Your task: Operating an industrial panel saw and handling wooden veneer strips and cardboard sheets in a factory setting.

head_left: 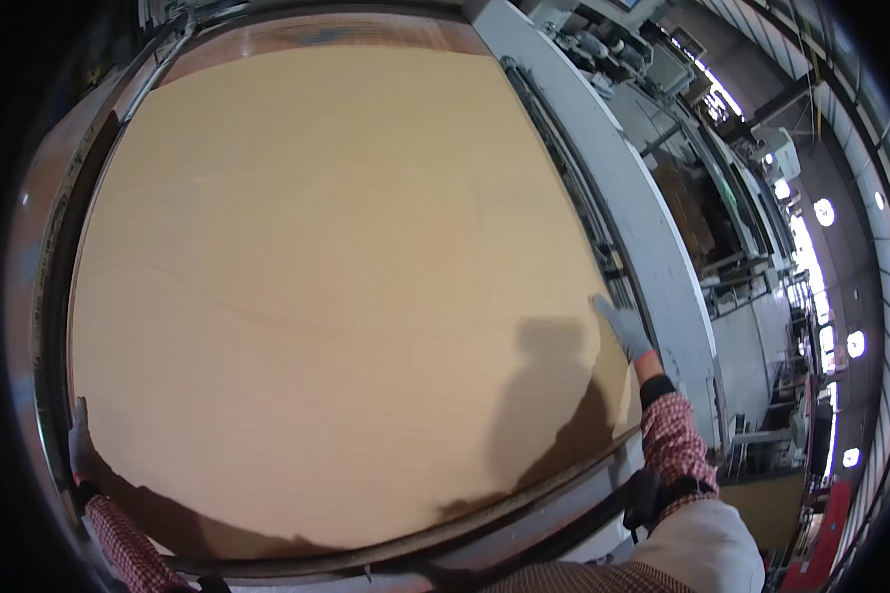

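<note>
step: apparently aligning tan sheet | left hand, right hand: fingers extended, unclenched (at opposite edges) | next: likely needs even pressure

The left hand and the right hand (both grey-gloved) are unclenched and wide apart.

Fisheye edges bent, corners black; soft shadow on tan sheet; lamps glaring right.

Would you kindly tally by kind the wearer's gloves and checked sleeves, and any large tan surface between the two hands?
Gloves: 2 (left hand, right hand)
Checked sleeves: 2
Large tan surface: 1
Total: 5
</note>
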Demonstrator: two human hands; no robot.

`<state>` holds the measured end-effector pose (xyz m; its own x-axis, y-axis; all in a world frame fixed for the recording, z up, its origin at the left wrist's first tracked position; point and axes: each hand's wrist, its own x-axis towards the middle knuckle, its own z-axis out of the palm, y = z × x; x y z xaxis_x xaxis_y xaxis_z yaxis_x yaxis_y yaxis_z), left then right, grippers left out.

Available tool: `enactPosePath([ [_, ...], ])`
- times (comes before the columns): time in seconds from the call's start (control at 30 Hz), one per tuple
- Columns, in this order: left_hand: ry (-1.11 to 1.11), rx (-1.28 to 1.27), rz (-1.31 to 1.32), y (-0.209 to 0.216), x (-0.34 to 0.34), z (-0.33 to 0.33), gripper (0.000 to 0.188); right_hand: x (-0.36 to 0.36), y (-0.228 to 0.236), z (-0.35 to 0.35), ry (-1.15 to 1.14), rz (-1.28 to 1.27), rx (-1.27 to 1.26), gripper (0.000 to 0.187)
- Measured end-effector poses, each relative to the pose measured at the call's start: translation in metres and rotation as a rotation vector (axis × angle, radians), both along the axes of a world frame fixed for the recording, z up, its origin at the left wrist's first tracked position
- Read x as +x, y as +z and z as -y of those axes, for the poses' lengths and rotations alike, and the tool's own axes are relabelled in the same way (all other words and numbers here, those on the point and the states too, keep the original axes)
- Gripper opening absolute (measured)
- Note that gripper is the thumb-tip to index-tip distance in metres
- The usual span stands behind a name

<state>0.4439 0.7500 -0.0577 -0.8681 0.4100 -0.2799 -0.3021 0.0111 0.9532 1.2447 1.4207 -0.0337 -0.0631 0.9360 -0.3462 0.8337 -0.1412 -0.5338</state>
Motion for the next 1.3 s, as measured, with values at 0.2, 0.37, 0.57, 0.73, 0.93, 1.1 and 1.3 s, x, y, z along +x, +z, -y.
enactPosePath([
  [0.2, 0.602, 1.267, 0.801, 0.040, 0.032, -0.020, 0.057, -0.003, 0.032, -0.008, 0.082, 0.259, 0.267, 0.072],
  [0.37, -0.038, -0.023, 0.078, 0.037, 0.031, -0.037, 0.055, -0.009, 0.027, -0.061, 0.032, -0.180, 0.068, 0.071],
  [0.57, -0.148, -0.411, -0.207, -0.003, 0.018, -0.022, 0.054, -0.044, 0.012, -0.086, -0.007, -0.015, 0.125, 0.074],
  [0.73, -0.065, -0.209, -0.067, -0.004, 0.004, -0.023, 0.053, -0.061, 0.028, -0.066, 0.054, 0.138, 0.150, 0.077],
  [0.93, 0.150, 0.383, 0.298, -0.025, 0.004, -0.022, 0.052, 0.016, -0.017, -0.050, 0.270, 0.263, 0.223, 0.072],
  [1.1, 0.611, 1.335, 0.679, -0.016, 0.016, -0.002, 0.055, 0.023, -0.026, -0.011, -0.078, 0.118, 0.149, 0.068],
  [1.3, 0.140, 0.109, 0.033, -0.016, 0.007, 0.014, 0.054, 0.012, -0.025, -0.031, -0.128, 0.007, 0.150, 0.080],
])
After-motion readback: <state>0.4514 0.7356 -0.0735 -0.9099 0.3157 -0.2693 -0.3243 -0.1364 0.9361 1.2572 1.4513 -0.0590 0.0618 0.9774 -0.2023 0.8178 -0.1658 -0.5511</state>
